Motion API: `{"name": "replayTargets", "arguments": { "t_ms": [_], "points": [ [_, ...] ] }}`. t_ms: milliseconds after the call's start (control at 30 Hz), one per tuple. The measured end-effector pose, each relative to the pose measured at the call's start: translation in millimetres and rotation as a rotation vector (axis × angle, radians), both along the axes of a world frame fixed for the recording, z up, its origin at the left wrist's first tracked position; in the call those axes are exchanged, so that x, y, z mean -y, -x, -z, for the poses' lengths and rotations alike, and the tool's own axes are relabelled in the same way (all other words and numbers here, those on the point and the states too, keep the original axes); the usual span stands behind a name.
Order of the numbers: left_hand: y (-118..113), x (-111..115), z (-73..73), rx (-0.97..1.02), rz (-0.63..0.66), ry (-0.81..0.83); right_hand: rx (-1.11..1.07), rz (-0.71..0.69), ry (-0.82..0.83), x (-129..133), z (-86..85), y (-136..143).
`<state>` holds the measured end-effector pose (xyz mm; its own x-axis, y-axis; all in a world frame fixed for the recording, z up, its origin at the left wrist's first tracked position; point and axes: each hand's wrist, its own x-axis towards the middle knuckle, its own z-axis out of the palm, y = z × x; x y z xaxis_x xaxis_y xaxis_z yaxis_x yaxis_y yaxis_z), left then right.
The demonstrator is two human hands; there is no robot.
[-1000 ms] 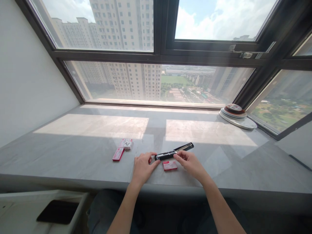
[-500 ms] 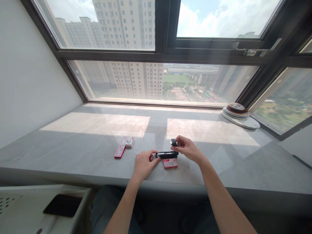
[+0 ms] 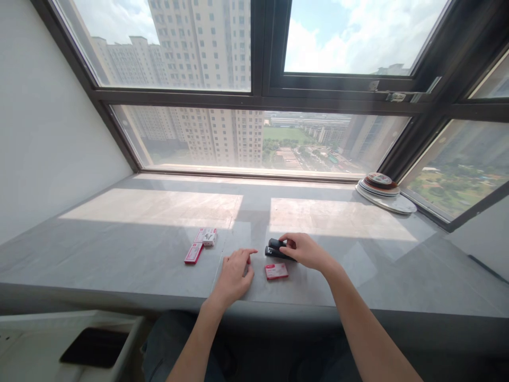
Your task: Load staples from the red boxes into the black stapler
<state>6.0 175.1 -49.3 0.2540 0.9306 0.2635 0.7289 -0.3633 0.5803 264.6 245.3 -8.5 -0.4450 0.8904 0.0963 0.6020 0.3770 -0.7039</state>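
A black stapler [image 3: 274, 249] lies on the grey stone ledge [image 3: 159, 270], its top part folded down near its base. My right hand [image 3: 304, 249] grips its upper part from the right, fingers closed round it. Just left of the stapler, my left hand [image 3: 235, 273] hovers low over the ledge, index finger stretched out, holding nothing and apart from the stapler. A red and white box [image 3: 276, 271] lies flat in front of the stapler, nearer to me.
To the left sit more small boxes, a red and white one [image 3: 193, 253] and a white one [image 3: 209, 237]. Stacked plates [image 3: 384, 192] stand at the back right by the window. A black phone-like slab [image 3: 94, 347] rests on a white surface at lower left.
My left hand has let go of the stapler and moved left. The stapler's raised top part has come down with my right hand. The view has shifted slightly.
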Motion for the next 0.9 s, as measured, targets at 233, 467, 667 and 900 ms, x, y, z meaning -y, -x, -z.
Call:
{"name": "replayTargets", "arguments": {
  "t_ms": [233,467,667,900],
  "points": [
    [-31.1,0.5,-20.0,-0.086,0.459,-0.012,-0.184,0.258,0.144,-1.4,35.3,-45.7],
    [7.5,-4.8,-6.9,-0.077,0.160,0.006,-0.594,0.307,0.420,49.8,63.4,-24.3],
    [-26.2,6.2,-4.2,0.023,0.142,0.030,-0.676,0.352,0.371,58.6,73.0,16.8],
    [22.7,8.1,-2.9,0.008,-0.428,-0.177,-0.569,0.472,0.281,63.8,73.8,22.8]
  ]
}}
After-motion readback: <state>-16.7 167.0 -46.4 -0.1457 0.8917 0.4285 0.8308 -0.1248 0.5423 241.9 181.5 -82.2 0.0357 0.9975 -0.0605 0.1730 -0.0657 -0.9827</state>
